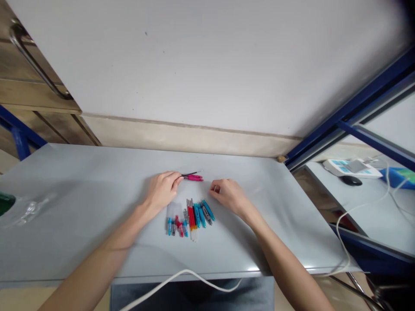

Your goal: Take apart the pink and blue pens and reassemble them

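My left hand [164,188] is closed, its fingertips pinching the near ends of a pink pen barrel [194,177] and a thin dark pen refill [192,174] that point right. My right hand [228,193] is to the right of them, fingers curled together; whatever it may hold is too small to make out. Between and below my hands lie blue pen barrels [197,215], a grey one [206,214], red-and-orange refills [191,216], small coloured pen parts [180,226] and some small springs [186,214]. Under the coloured parts is a clear plastic piece [175,209].
The grey table [81,185] meets a wall at the back. Crumpled clear plastic [30,211] lies at the far left. On the right, beyond a blue frame [366,103], a white device [352,167] and a black mouse [351,180] sit on another table. A white cable [188,272] crosses the front edge.
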Motion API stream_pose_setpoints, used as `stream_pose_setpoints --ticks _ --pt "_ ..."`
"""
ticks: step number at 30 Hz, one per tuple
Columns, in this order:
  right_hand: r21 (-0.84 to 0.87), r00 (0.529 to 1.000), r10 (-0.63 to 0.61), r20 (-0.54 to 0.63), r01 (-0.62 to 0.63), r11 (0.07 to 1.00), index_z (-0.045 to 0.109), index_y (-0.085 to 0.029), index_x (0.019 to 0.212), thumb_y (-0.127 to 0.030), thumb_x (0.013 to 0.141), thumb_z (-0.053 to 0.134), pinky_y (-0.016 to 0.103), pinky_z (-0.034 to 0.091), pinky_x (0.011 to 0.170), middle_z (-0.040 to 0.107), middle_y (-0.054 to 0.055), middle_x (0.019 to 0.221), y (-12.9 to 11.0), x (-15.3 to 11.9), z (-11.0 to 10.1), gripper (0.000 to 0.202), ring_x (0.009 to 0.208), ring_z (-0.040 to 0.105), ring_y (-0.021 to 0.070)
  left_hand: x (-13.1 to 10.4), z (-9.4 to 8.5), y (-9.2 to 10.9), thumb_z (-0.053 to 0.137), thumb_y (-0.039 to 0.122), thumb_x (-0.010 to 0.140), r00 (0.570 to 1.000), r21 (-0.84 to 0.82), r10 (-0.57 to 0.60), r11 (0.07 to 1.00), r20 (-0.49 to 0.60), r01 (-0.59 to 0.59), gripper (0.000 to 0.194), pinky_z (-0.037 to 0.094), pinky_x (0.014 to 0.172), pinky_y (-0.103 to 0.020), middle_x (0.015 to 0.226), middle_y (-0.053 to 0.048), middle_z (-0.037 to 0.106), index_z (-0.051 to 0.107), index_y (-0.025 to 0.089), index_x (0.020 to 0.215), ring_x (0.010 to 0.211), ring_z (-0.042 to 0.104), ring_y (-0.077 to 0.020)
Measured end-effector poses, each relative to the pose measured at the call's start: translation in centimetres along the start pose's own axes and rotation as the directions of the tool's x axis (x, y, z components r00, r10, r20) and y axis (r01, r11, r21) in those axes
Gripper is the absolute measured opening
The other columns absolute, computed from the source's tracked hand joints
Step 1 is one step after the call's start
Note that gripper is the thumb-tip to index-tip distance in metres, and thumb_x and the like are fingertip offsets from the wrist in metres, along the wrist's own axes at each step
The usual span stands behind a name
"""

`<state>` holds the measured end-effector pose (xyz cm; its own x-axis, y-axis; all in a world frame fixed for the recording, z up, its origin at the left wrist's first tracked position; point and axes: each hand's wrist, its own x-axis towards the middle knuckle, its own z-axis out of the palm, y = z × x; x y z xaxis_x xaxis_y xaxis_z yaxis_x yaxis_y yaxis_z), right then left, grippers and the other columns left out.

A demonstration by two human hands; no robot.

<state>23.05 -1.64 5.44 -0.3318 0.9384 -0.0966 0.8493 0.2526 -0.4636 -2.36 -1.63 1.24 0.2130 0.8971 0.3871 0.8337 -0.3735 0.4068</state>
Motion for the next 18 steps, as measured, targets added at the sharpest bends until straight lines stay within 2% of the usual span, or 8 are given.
stream_pose_setpoints --ticks 5,9,10,11,12,14,16,18 --pt "0.133 0.999 0.013 0.049 -0.019 0.991 0.069 -0.021 0.075 -0.023 0.090 0.061 0.028 0.036 0.059 0.062 -0.001 0.056 0.1 0.0 -0.3 0.017 0.051 0.052 0.0137 0.0 0.1 -0.1 0.049 0.031 0.103 1.000 -0.016 -0.014 1.000 0.005 0.015 0.027 0.041 0.066 -0.031 0.094 -0.005 0.076 0.071 0.023 0.090 0.078 0.068 -0.0208" --pt "0.395 0.995 0.004 -0.101 0.036 0.918 0.075 -0.018 0.088 -0.028 0.092 0.060 0.027 0.038 0.058 0.065 0.000 0.063 0.6 0.8 0.1 0.019 0.053 0.051 0.0126 0.0 0.1 0.5 0.045 0.030 0.104 0.999 -0.149 0.038 0.988 -0.006 -0.039 0.029 0.045 0.071 -0.030 0.088 -0.006 0.074 0.069 0.021 0.090 0.077 0.066 -0.0196" --pt "0.525 0.994 -0.003 -0.107 0.059 0.849 0.076 -0.017 0.094 -0.032 0.091 0.063 0.026 0.039 0.056 0.067 0.001 0.067 0.6 1.0 0.4 0.020 0.055 0.052 0.0127 0.0 0.1 0.7 0.044 0.031 0.105 0.998 -0.179 0.062 0.982 -0.008 -0.062 0.030 0.045 0.072 -0.030 0.086 -0.005 0.072 0.068 0.021 0.090 0.076 0.064 -0.0190" --pt "0.675 0.997 -0.012 -0.080 0.063 0.735 0.076 -0.017 0.103 -0.036 0.090 0.066 0.026 0.039 0.054 0.069 0.001 0.073 0.5 1.2 0.7 0.025 0.057 0.053 0.0125 -0.1 0.1 1.0 0.043 0.031 0.105 0.996 -0.203 0.090 0.975 -0.007 -0.090 0.030 0.046 0.072 -0.030 0.084 -0.005 0.071 0.067 0.021 0.090 0.075 0.063 -0.0183" --pt "0.806 0.999 -0.033 -0.043 0.054 0.590 0.075 -0.018 0.112 -0.039 0.087 0.070 0.025 0.039 0.053 0.072 0.002 0.080 0.3 1.2 1.1 0.033 0.058 0.055 0.0123 -0.1 0.1 1.2 0.043 0.031 0.106 0.993 -0.219 0.122 0.968 -0.004 -0.120 0.030 0.046 0.073 -0.030 0.084 -0.004 0.069 0.067 0.021 0.091 0.075 0.062 -0.0178" --pt "0.949 0.998 -0.059 -0.010 0.028 0.315 0.074 -0.019 0.120 -0.041 0.081 0.079 0.023 0.042 0.053 0.075 0.006 0.096 -0.3 1.2 2.0 0.044 0.068 0.061 0.0130 -0.3 0.3 1.7 0.042 0.031 0.106 0.984 -0.240 0.179 0.955 0.006 -0.173 0.030 0.048 0.075 -0.030 0.086 -0.005 0.068 0.066 0.020 0.094 0.077 0.062 -0.0174" --pt "0.989 0.998 -0.054 -0.016 0.024 0.146 0.077 -0.017 0.106 -0.039 0.077 0.084 0.022 0.045 0.055 0.074 0.007 0.096 -1.1 1.0 2.9 0.038 0.075 0.064 0.0135 -0.3 0.6 2.0 0.042 0.031 0.107 0.978 -0.258 0.207 0.945 -0.001 -0.200 0.029 0.049 0.080 -0.030 0.091 -0.006 0.070 0.067 0.019 0.097 0.082 0.064 -0.0175" --pt "0.999 0.999 -0.005 -0.034 0.034 0.043 0.077 -0.016 0.095 -0.040 0.076 0.085 0.021 0.047 0.057 0.073 0.006 0.090 -1.6 1.0 3.6 0.031 0.076 0.064 0.0136 -0.3 0.7 2.2 0.043 0.030 0.107 0.977 -0.270 0.213 0.940 -0.009 -0.208 0.028 0.050 0.083 -0.031 0.095 -0.006 0.071 0.068 0.019 0.101 0.086 0.065 -0.0176"
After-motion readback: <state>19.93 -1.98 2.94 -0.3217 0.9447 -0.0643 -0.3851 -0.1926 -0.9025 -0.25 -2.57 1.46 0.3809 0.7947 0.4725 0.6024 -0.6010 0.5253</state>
